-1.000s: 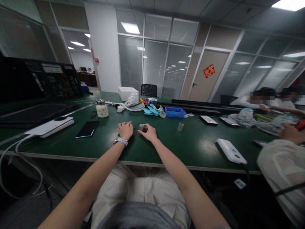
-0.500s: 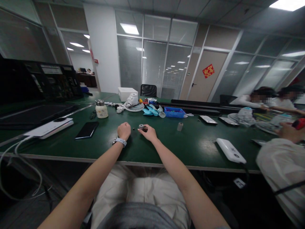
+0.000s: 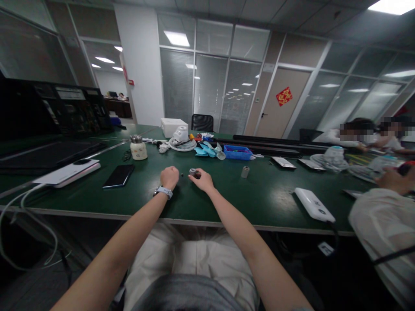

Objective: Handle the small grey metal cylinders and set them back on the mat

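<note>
"Hands first: are they together?"

"No, they are apart, both at the green table. The right hand has its thumb and fingers closed around a little grey can."

"Where is that can?"

"Right in front of the person, on the left side of the right hand. Its round top shows. I can't tell if its bottom touches the table."

"What about the left hand?"

"It is curled up like a fist, with the back of it facing us. I can't tell if anything is inside. There is a watch on that wrist."

"Is anything between the hands?"

"Yes, a tiny dark bit on the table. It is too small to say what it is."

"Do you see another can?"

"Yes, a second can stands up, well to the right of the right hand."

"What is behind the hands?"

"A white fan part, some blue blades and a blue basket."

"And to the left?"

"A black phone lies flat, and a pale bottle stands behind it."
</note>
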A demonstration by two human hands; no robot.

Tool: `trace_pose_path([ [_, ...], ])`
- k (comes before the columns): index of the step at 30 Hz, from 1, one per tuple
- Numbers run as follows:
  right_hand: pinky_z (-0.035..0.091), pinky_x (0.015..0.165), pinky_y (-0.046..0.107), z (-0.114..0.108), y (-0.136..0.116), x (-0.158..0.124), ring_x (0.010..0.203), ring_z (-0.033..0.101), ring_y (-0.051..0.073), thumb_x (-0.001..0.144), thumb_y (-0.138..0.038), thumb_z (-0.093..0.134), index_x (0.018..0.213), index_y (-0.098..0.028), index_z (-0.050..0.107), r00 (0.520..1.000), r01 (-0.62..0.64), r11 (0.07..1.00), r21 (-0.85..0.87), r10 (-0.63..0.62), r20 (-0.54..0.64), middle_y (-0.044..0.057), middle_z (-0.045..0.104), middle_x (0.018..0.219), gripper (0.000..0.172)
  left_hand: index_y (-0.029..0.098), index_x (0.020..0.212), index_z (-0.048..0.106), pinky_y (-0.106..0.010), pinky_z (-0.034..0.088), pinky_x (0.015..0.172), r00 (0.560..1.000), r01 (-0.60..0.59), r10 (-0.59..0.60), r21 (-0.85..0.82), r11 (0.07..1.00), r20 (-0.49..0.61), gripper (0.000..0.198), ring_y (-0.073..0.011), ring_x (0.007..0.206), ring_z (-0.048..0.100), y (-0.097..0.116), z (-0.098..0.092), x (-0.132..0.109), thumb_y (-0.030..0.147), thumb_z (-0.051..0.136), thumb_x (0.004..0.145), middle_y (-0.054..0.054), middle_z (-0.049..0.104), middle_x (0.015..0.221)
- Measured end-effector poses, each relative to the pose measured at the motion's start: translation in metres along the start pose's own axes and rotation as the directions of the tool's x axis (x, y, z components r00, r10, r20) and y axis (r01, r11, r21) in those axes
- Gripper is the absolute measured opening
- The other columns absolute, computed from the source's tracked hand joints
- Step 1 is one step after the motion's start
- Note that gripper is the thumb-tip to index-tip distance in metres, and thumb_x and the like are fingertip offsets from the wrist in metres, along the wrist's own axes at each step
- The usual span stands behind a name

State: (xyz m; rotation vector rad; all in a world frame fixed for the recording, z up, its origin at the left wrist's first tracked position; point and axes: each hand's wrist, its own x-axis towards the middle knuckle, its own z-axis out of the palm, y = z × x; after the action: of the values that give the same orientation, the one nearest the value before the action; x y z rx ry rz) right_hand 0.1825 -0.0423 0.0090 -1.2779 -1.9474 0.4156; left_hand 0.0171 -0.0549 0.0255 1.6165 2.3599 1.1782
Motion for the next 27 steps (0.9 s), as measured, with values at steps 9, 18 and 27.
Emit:
trace_pose_path([
  [9, 0.047, 0.087, 0.032, 0.002, 0.001, 0.002, 0.094, 0.065, 0.019, 0.079, -0.049, 0.064, 0.108, -0.027, 0.063, 1.0, -0.014, 1.0, -0.014, 0.014, 0.006, 0.002, 0.071, 0.101, 0.037, 0.016, 0.086, 0.074, -0.032, 0.043, 0.072, 0.999, 0.032, -0.032, 0.02, 0.999, -0.014, 0.042, -0.0284, 0.09, 0.064, 0.001, 0.001, 0.0, 0.022, 0.033, 0.084, -0.018, 0.07, 0.096],
  [18, 0.049, 0.077, 0.026, 0.009, 0.01, 0.013, 0.086, 0.066, 0.017, 0.078, -0.044, 0.065, 0.1, -0.019, 0.067, 0.987, -0.131, 0.937, 0.323, 0.155, -0.049, 0.006, 0.071, 0.096, 0.033, 0.016, 0.083, 0.074, -0.03, 0.041, 0.068, 1.0, 0.013, -0.013, 0.008, 1.0, -0.009, 0.041, -0.0267, 0.085, 0.064, 0.0, 0.003, 0.001, 0.021, 0.034, 0.083, -0.017, 0.071, 0.094],
  [27, 0.044, 0.056, 0.019, -0.002, 0.007, 0.025, 0.057, 0.06, 0.01, 0.084, -0.038, 0.061, 0.071, -0.014, 0.062, 0.855, -0.369, 0.435, 0.821, 0.506, 0.117, 0.0, 0.062, 0.06, 0.027, 0.016, 0.082, 0.074, -0.029, 0.04, 0.067, 1.0, -0.004, 0.004, 0.003, 1.0, -0.011, 0.041, -0.0252, 0.083, 0.064, -0.002, 0.005, 0.002, 0.022, 0.034, 0.084, -0.016, 0.071, 0.09],
])
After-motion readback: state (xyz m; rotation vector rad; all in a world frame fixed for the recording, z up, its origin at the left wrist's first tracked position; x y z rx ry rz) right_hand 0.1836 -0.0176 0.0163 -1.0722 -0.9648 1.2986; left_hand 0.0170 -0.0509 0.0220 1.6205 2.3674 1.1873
